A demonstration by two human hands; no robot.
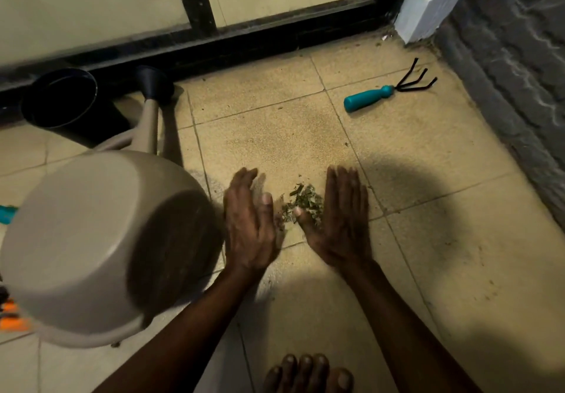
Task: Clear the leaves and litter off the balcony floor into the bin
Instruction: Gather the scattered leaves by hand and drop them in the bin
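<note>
Leaves (pixel 302 204) between two straight-fingered hands (pixel 249 224) (pixel 341 224)

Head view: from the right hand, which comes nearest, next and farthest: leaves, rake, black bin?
1. Leaves, beside the right hand.
2. Rake, farther back, slightly right.
3. Black bin, far back left.
</note>
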